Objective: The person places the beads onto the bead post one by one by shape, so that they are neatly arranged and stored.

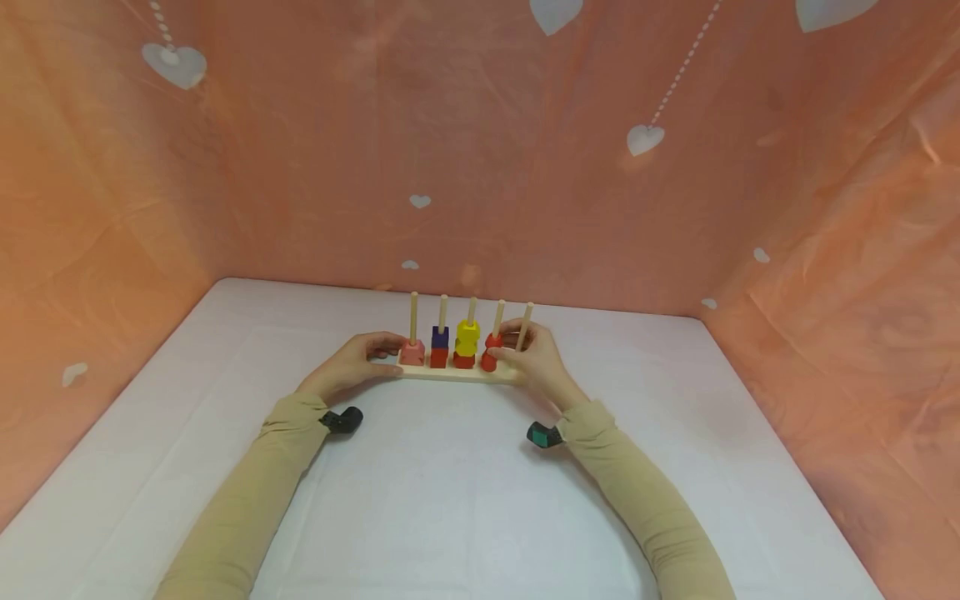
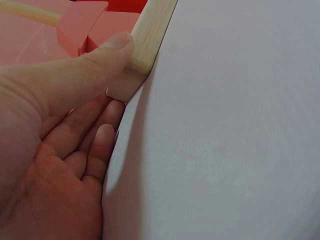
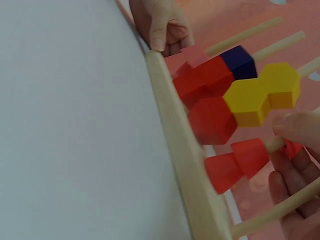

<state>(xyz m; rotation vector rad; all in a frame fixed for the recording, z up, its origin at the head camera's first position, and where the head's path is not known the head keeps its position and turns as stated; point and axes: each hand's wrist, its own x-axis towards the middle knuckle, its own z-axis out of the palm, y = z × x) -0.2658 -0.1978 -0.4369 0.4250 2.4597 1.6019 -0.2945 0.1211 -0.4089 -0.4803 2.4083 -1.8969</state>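
Observation:
A wooden peg stand (image 1: 459,375) with several upright pegs stands on the table. My left hand (image 1: 358,360) grips its left end, the thumb on the top edge and the fingers against the end. My right hand (image 1: 546,360) is around the fourth peg, pinching a red block (image 3: 293,149) high on it, mostly covered by thumb and fingers. Lower on that peg sit two tapered red blocks (image 3: 225,172). Pink blocks (image 1: 412,353) fill the first peg's bottom. The second carries red under a dark blue block (image 3: 240,62); the third, yellow hexagonal blocks (image 3: 246,102) over red.
The last peg (image 1: 526,323), at the right end, rises bare beside my right hand. A white cloth covers the table (image 1: 450,500). Behind and at both sides hangs a pink-orange curtain (image 1: 480,150) with white hearts. Each wrist wears a small dark camera (image 1: 345,420).

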